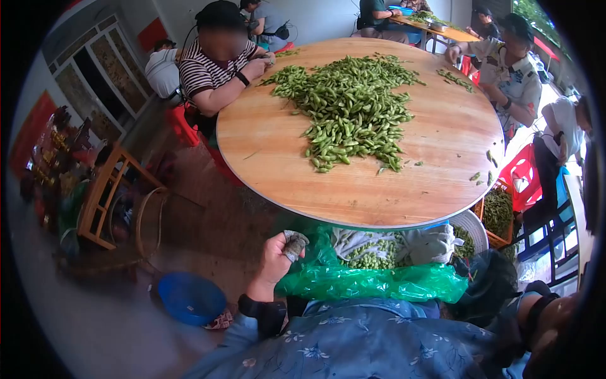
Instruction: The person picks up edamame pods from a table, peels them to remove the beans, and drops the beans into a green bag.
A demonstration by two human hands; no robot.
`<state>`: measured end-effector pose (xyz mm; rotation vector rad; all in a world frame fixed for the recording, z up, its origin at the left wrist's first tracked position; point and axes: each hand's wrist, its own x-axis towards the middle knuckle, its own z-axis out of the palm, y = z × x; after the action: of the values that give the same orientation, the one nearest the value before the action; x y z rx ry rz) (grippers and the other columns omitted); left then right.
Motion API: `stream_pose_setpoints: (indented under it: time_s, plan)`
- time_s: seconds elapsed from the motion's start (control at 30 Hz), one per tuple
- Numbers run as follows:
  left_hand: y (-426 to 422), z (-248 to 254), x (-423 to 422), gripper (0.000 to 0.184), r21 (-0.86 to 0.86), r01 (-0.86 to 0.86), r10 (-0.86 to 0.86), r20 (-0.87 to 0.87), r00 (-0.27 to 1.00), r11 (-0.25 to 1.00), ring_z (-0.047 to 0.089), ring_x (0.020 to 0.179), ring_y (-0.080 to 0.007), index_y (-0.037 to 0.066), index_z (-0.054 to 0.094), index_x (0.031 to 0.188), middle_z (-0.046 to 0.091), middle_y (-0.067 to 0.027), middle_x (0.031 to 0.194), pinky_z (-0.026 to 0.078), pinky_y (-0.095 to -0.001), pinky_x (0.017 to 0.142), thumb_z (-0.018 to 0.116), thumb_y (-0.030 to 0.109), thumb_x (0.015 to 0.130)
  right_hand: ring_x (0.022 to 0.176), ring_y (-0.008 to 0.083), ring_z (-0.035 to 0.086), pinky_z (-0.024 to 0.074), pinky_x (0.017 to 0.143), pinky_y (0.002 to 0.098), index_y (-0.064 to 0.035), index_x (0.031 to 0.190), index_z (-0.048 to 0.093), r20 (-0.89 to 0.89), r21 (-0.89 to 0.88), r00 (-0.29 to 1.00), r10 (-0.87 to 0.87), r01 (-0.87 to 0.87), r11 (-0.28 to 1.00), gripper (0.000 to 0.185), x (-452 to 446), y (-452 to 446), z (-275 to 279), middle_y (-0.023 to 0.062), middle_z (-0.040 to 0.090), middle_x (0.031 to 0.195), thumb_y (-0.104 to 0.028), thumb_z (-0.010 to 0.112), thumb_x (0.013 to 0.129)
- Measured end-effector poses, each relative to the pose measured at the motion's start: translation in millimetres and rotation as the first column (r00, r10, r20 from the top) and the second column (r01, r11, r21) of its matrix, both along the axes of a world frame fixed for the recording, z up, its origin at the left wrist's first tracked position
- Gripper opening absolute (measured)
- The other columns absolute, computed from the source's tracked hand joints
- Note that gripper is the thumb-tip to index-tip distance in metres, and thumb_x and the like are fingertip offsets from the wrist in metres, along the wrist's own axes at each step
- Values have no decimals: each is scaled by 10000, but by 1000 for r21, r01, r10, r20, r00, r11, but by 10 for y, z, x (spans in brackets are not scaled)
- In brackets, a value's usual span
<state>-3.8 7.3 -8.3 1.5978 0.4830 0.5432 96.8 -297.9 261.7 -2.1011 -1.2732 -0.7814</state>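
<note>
My left hand [274, 262] is raised beside the left end of a green plastic sheet [379, 283] spread over my lap. Its fingers are curled in, and a worn grey wrapping [295, 245] covers the thumb or fingertip area; anything inside the grip is hidden. My right hand [560, 311] is at the far lower right, dark and blurred by the view's edge, its fingers not distinguishable. Between me and the table, shelled green beans [374, 252] lie in a container lined with whitish cloth [429, 243]. A large heap of green bean pods [353, 104] covers the table's middle.
The round wooden table [265, 151] has a few loose pods near its right edge. An orange crate of pods [499, 211] and a woven basket [470, 227] stand at right. A blue basin [191, 298] sits on the floor at left. Other people sit around the table and behind.
</note>
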Motion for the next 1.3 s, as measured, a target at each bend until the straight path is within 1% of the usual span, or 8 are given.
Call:
stream_pose_setpoints:
  time_s: [0.27, 0.37, 0.5, 0.67, 0.8, 0.97, 1.1, 1.3]
  plan:
    - [167, 185, 303, 84, -20, -127, 128, 150, 980, 992, 413, 549, -22, 37, 553, 844, 521, 26, 641, 332, -161, 495, 492, 91, 824, 691, 197, 507, 427, 602, 286, -1, 902, 522, 87, 537, 990, 107, -137, 833, 272, 694, -586, -783, 114, 505, 871, -131, 628, 687]
    - [440, 152, 606, 175, 133, -203, 167, 243, 956, 970, 512, 721, -69, 8, 518, 970, 564, -23, 820, 416, -189, 656, 509, 105, 826, 749, 214, 525, 430, 659, 292, 39, 931, 543, -54, 619, 976, 210, -132, 774, 282, 1012, -523, -1217, 149, 513, 908, -144, 601, 725]
    - [868, -10, 1136, 344, 272, -244, 173, 259, 950, 931, 532, 920, -171, -16, 414, 1126, 546, -125, 1012, 412, -260, 792, 517, 120, 826, 751, 181, 560, 454, 643, 246, 26, 948, 576, -440, 317, 865, 240, -101, 943, 239, 1437, 229, -1682, 112, 559, 839, 29, 583, 709]
    - [1238, -84, 1617, 531, 672, -306, 414, -2, 910, 675, 432, 1084, -360, -31, 278, 1228, 438, -265, 1158, 364, -355, 880, 500, 242, 830, 755, 168, 588, 473, 656, 243, 21, 943, 576, -528, 372, 755, 389, -206, 905, 206, 1789, 854, -2147, 100, 562, 851, 54, 562, 740]
    - [1213, 77, 1813, 490, 697, -250, 447, -113, 887, 672, 480, 1024, -345, -5, 341, 1205, 484, -245, 1110, 389, -353, 846, 498, 257, 822, 749, 177, 589, 470, 658, 241, 22, 931, 579, -540, 372, 749, 384, -196, 907, 193, 1898, 1087, -2373, 105, 560, 828, 40, 572, 740]
    - [966, 65, 1713, 286, 588, 30, 89, -173, 981, 809, 559, 870, -286, 29, 528, 1039, 583, -185, 933, 428, -345, 753, 518, 180, 796, 748, 184, 588, 467, 651, 253, 21, 917, 586, -612, 268, 731, 301, -166, 949, 186, 1845, 1106, -2607, 113, 570, 815, 27, 587, 730]
    - [684, 38, 1614, 232, 741, 117, -65, -99, 993, 661, 556, 868, -175, 15, 551, 1011, 597, -115, 951, 429, -281, 759, 537, 48, 782, 735, 241, 583, 456, 644, 277, 14, 900, 590, -570, 326, 762, 308, -134, 936, 188, 1836, 1126, -2651, 132, 571, 798, 20, 595, 712]
    - [723, 232, 1573, 131, 724, -181, 131, 125, 983, 666, 585, 728, -223, 15, 589, 869, 604, -126, 790, 452, -302, 656, 566, 70, 752, 738, 277, 561, 448, 648, 305, 9, 885, 592, -581, 304, 764, 279, -114, 946, 176, 1843, 1122, -2656, 148, 562, 784, -8, 602, 710]
